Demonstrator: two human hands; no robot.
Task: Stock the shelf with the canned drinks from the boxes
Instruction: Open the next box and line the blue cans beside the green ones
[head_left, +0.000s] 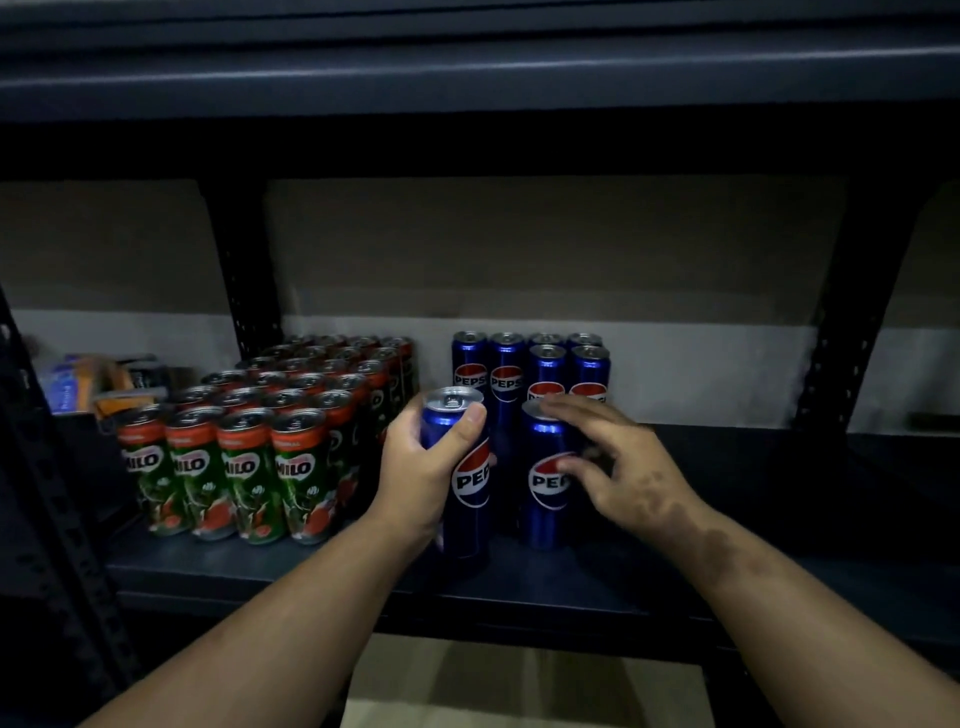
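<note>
A dark metal shelf (545, 587) carries the cans, with perforated uprights (244, 291) behind it. Taking the block of green Milo cans (260, 441) as the landmark: it stands upright in tight rows on the shelf's left half, running from the front edge back toward the wall. Just right of that block stand blue Pepsi cans (524, 374), upright in short rows toward the back. Nearer the front, right of the Milo block, two more Pepsi cans sit: one (467, 493) close beside the block, another (545, 483) further right. Left of the Milo block lie some blurred packets (88, 384), possibly on a neighbouring bay.
</note>
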